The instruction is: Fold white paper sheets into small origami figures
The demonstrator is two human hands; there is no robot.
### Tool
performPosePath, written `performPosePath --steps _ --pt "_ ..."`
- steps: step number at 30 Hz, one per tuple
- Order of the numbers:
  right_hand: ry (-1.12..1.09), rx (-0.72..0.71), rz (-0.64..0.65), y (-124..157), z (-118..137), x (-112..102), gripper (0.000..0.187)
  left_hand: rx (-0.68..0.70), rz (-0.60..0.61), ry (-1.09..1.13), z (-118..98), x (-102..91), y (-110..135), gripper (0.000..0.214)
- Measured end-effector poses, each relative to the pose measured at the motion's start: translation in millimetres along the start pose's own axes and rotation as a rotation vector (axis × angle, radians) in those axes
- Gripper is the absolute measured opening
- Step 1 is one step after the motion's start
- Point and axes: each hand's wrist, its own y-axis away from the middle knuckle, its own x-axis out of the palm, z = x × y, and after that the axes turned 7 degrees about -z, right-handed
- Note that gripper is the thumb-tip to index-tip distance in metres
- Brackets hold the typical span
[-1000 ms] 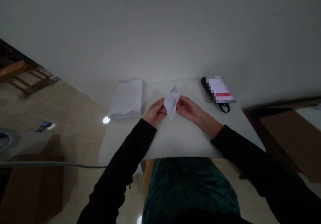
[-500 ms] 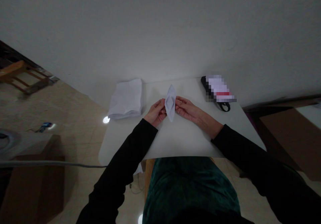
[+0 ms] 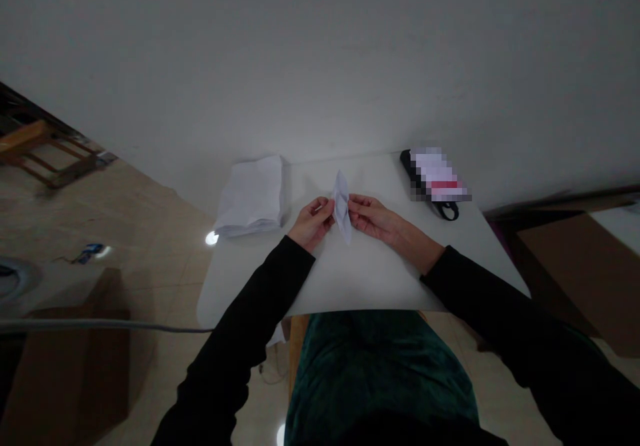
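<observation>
From overhead, a narrow folded white paper [image 3: 342, 207], pointed at both ends and pressed nearly flat, stands on end over the white table [image 3: 360, 279], pinched in a tight grip between the left hand [image 3: 313, 224] and right hand [image 3: 373, 218], with a paper stack [image 3: 250, 196] off to the left.

Folded paper [image 3: 341, 207] narrowed to a thin sliver, nearly edge-on, no longer the wide, tilted diamond of a second ago; left hand [image 3: 313, 224] and right hand [image 3: 374, 219] closer together, pinching from either side.
</observation>
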Motion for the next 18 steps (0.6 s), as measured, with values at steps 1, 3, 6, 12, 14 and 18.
performPosePath --steps 1,3,6,12,14,18 --pt "0.011 0.005 0.021 0.8 0.4 0.0 0.031 -0.014 0.009 0.009 0.3 0.4 0.4 0.047" --pt "0.026 0.005 0.056 2.7 0.9 -0.3 0.03 -0.033 0.025 0.035 0.4 1.2 1.2 0.049" --pt "0.035 0.018 0.072 4.2 -0.3 -1.4 0.026 -0.036 0.045 0.066 0.0 1.8 2.0 0.051" --pt "0.008 0.033 0.078 1.8 -5.6 -2.0 0.029 -0.087 -0.021 0.065 3.8 0.3 0.7 0.041" --pt "-0.002 0.031 0.072 0.9 -6.4 -0.5 0.028 -0.08 -0.024 0.077 6.6 0.7 0.1 0.04" --pt "-0.047 0.006 0.053 0.1 -7.6 4.9 0.026 -0.037 -0.054 0.105 10.0 5.0 0.0 0.04"
